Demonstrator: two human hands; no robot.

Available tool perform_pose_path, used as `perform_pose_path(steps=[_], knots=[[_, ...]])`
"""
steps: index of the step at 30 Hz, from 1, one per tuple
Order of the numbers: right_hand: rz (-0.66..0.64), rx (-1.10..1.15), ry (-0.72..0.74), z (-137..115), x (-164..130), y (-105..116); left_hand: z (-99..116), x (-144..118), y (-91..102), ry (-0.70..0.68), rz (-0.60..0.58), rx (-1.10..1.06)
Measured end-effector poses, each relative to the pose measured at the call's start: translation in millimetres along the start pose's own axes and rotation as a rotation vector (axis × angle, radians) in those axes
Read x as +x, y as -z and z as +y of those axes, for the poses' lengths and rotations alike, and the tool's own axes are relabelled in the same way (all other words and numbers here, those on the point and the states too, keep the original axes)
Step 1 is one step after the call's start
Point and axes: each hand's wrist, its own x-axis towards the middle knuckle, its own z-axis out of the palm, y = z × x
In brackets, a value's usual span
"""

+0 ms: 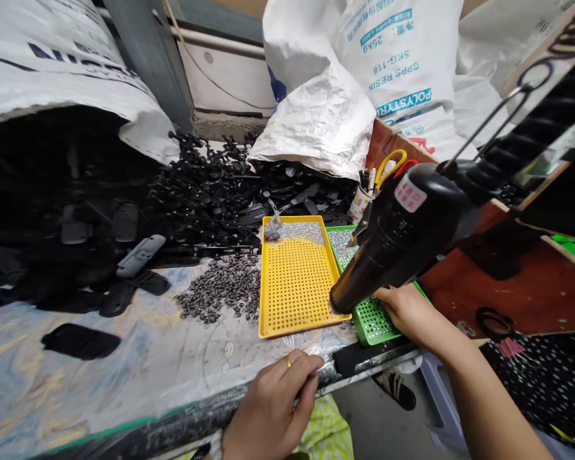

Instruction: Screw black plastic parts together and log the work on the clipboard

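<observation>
My left hand [280, 399], with a gold ring on one finger, is at the table's front edge. Its fingers are curled and pressed together; whatever they hold cannot be made out. Beside its fingertips lies a flat black piece [349, 359] along the edge. My right hand [407, 310] reaches over a green perforated basket [376, 322] holding small silvery parts. Its fingertips are partly hidden behind a black electric screwdriver [388, 236], which hangs from a coiled cord. The screwdriver's lower end is over the corner of a yellow perforated tray [292, 281] with silvery screws at its far end.
Heaps of black plastic parts [201, 191] fill the back and left. Small dark metal pieces [220, 287] are spread left of the tray. A grey-faced part [141, 255] and a black cover [80, 340] lie leftward. White sacks [402, 64] and a reddish board [489, 287] stand around.
</observation>
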Motion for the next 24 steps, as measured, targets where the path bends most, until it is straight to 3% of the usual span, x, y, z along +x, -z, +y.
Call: perform_pose_path(steps=[11, 21, 24], knots=[[0.088, 0.008, 0.031, 10, -6, -11, 1, -2, -1.2, 0.009, -0.001, 0.010], [0.004, -0.070, 0.026, 11, 1, -8, -3, -1, -3.6, 0.010, -0.003, -0.023], [0.097, -0.054, 0.114, 15, -10, -9, 11, -3, -4.1, 0.038, -0.014, -0.051]])
